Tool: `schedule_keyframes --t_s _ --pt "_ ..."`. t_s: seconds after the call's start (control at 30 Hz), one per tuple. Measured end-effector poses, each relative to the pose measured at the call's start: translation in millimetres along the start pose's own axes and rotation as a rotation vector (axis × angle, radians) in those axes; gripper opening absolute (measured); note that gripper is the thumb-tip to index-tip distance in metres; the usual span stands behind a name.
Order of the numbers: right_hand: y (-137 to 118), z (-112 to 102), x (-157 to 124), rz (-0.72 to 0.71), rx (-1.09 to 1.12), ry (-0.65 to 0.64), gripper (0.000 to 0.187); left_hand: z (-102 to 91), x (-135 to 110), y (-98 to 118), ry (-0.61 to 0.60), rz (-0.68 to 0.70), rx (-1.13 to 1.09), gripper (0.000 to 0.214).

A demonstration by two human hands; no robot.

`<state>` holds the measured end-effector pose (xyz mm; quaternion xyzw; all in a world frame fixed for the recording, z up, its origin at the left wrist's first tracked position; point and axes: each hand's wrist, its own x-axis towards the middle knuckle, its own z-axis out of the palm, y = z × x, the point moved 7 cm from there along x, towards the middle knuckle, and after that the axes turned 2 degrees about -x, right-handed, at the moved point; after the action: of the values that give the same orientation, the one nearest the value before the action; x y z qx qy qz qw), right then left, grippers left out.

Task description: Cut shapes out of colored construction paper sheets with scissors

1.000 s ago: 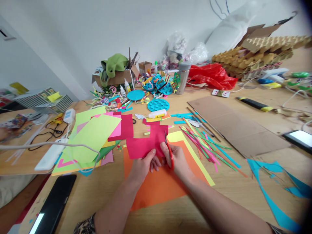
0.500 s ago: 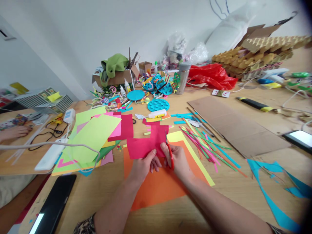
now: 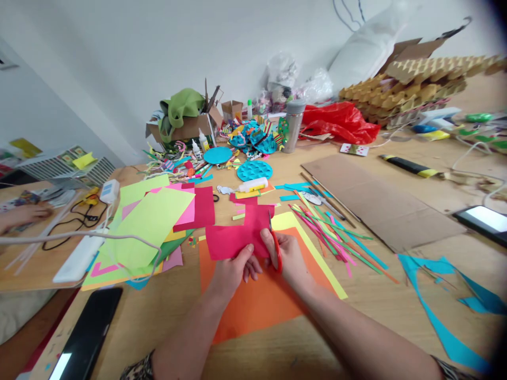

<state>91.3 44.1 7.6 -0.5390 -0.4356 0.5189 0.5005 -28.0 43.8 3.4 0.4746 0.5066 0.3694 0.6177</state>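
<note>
A crimson sheet of paper with a notch cut from its upper left is held up in front of me. My left hand pinches its lower edge, thumb on top. In my right hand are red-handled scissors, their blades pointing away from me along the paper's right side. My right thumb also lies against the paper. Whether the blades are parted is too small to tell. Beneath both hands an orange sheet lies over a yellow sheet.
Coloured paper is piled at left, beside a black phone. Paper strips and a cardboard sheet lie at right. A glue bottle and a steel flask stand further back. Another person's hand is at far left.
The view has shifted slightly, moving the background a little to the left. My hands, the crimson paper and the scissors stay in nearly the same place.
</note>
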Motion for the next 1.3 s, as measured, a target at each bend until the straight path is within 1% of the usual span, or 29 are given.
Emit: schedule_keyframes --t_s 0.17,0.3,0.47,0.6,0.8,0.9,1.13,1.23,1.3 --pt "5 3 0 0.011 0.042 -0.022 0.055 -0.2 0 0 -0.005 -0.001 0.016 0.042" --pt "-1 3 -2 -0.009 0.034 -0.029 0.057 0.1 0 -1 0.001 -0.011 0.003 0.042" --pt "-9 -2 -2 -0.017 -0.012 0.009 0.059 2.1 -2 0 0.000 -0.026 -0.006 0.041" --pt "-10 -3 -1 -0.029 -0.013 0.018 0.059 2.6 -3 1 0.000 -0.031 0.007 0.042" --pt "-11 -1 -2 -0.010 -0.015 0.021 0.064 3.9 -3 0 -0.009 -0.037 0.010 0.041" --pt "-11 -1 -2 -0.008 -0.007 0.009 0.063 3.9 -3 0 -0.009 -0.037 0.005 0.040" --pt "-18 -5 -2 -0.024 -0.013 0.038 0.062 5.2 -3 -1 -0.021 -0.045 0.006 0.041" --pt "-16 -4 -1 -0.011 -0.020 0.021 0.063 5.3 -3 -2 -0.024 -0.044 -0.004 0.041" --pt "-13 -7 1 0.015 -0.015 0.046 0.062 3.5 -2 -2 -0.019 -0.046 -0.019 0.040"
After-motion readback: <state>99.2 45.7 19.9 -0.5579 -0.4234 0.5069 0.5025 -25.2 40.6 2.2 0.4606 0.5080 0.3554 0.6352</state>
